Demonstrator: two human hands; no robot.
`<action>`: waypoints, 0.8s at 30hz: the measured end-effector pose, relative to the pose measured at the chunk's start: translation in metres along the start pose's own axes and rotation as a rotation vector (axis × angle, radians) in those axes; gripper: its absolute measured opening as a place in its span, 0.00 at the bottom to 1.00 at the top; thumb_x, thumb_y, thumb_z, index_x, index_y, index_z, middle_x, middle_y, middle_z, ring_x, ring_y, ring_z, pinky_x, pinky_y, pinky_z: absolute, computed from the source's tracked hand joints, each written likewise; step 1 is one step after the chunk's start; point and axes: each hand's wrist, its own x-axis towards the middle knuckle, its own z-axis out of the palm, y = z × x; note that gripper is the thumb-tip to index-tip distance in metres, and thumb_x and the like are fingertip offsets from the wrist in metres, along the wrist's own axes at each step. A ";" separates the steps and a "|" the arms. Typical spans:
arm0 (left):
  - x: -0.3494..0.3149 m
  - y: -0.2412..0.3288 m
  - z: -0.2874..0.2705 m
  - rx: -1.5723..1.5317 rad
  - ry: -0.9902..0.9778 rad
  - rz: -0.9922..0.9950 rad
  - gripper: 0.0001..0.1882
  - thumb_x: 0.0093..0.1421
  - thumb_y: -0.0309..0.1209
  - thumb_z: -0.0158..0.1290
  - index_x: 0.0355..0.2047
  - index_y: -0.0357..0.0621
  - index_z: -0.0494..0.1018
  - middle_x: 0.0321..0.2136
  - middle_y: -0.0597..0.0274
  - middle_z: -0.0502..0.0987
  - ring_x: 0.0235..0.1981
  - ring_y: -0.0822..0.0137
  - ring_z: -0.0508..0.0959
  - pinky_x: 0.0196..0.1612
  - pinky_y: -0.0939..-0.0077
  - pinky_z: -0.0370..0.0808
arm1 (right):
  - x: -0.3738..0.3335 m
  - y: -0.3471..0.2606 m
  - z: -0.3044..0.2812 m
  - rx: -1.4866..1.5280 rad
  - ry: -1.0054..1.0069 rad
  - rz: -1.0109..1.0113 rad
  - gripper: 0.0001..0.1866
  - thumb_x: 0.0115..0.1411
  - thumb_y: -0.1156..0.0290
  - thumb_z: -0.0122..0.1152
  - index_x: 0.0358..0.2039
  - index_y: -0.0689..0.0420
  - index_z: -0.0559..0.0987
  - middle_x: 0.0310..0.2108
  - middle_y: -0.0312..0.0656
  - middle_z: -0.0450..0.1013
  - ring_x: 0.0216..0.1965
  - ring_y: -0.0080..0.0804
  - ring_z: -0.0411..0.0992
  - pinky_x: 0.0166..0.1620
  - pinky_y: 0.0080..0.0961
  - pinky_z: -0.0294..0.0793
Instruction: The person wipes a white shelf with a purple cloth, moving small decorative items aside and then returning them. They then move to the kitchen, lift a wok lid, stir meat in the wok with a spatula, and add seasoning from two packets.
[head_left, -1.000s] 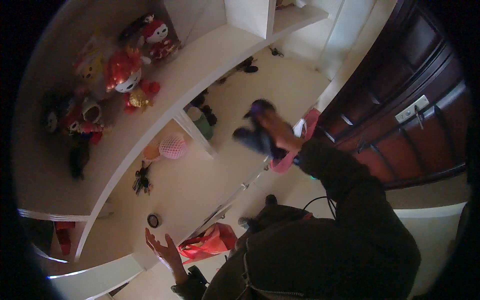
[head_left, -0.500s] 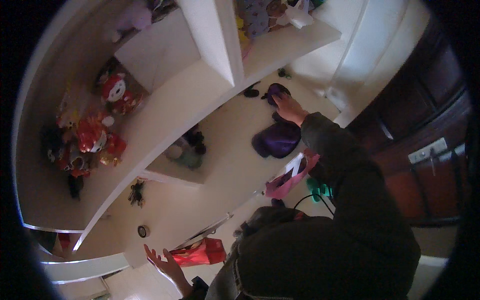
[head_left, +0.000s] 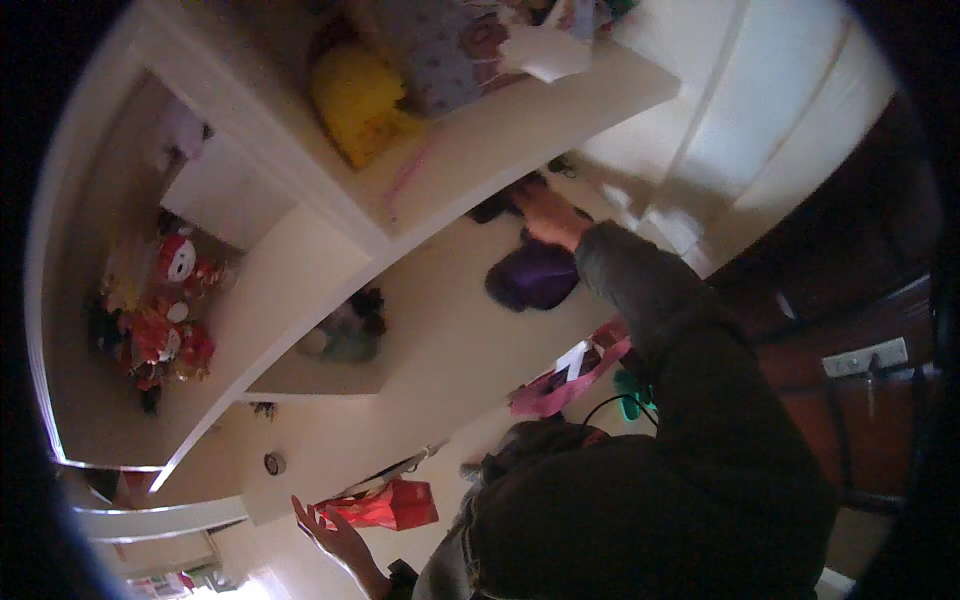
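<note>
Cream lower shelf [head_left: 430, 310] extends beneath the upper shelf [head_left: 590, 95]; compared with half a second ago, the view has swung, bringing the yellow item [head_left: 365, 95] into fuller sight, while the right hand [head_left: 550, 215] stays beside the purple item [head_left: 540, 277], which lies on the lower shelf; handling therefore appears confined to the same corner. Right-hand fingers reach the dark item [head_left: 490, 208] by the upper shelf's edge; whether they grasp or merely touch it cannot be told; the left hand [head_left: 335, 540] is empty, fingers spread, near the red bag [head_left: 408, 503].
</note>
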 end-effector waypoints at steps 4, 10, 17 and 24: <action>0.017 0.032 0.032 -0.031 -0.065 0.125 0.35 0.67 0.25 0.50 0.74 0.50 0.58 0.68 0.47 0.64 0.63 0.45 0.71 0.60 0.49 0.72 | -0.099 -0.042 -0.043 0.152 -0.072 -0.076 0.28 0.57 0.77 0.58 0.61 0.57 0.76 0.59 0.55 0.72 0.58 0.58 0.71 0.58 0.50 0.74; 0.027 0.071 0.067 -0.087 -0.120 0.243 0.35 0.67 0.23 0.50 0.74 0.49 0.57 0.68 0.47 0.64 0.62 0.44 0.72 0.59 0.49 0.71 | -0.211 0.007 -0.101 0.083 -0.030 0.167 0.28 0.55 0.78 0.60 0.59 0.53 0.79 0.55 0.52 0.75 0.57 0.55 0.72 0.58 0.50 0.73; 0.020 0.087 0.062 -0.079 -0.110 0.294 0.35 0.67 0.23 0.51 0.73 0.48 0.57 0.69 0.47 0.64 0.61 0.44 0.72 0.59 0.49 0.72 | -0.185 -0.007 -0.204 0.371 0.507 0.234 0.32 0.54 0.85 0.54 0.62 0.57 0.77 0.57 0.48 0.76 0.59 0.46 0.73 0.63 0.36 0.70; 0.016 0.081 0.044 -0.083 -0.019 0.333 0.35 0.66 0.22 0.51 0.74 0.48 0.57 0.69 0.46 0.64 0.62 0.44 0.73 0.59 0.49 0.73 | -0.064 -0.047 -0.336 -0.224 0.711 0.088 0.26 0.56 0.76 0.61 0.57 0.57 0.79 0.52 0.51 0.77 0.53 0.53 0.73 0.57 0.45 0.73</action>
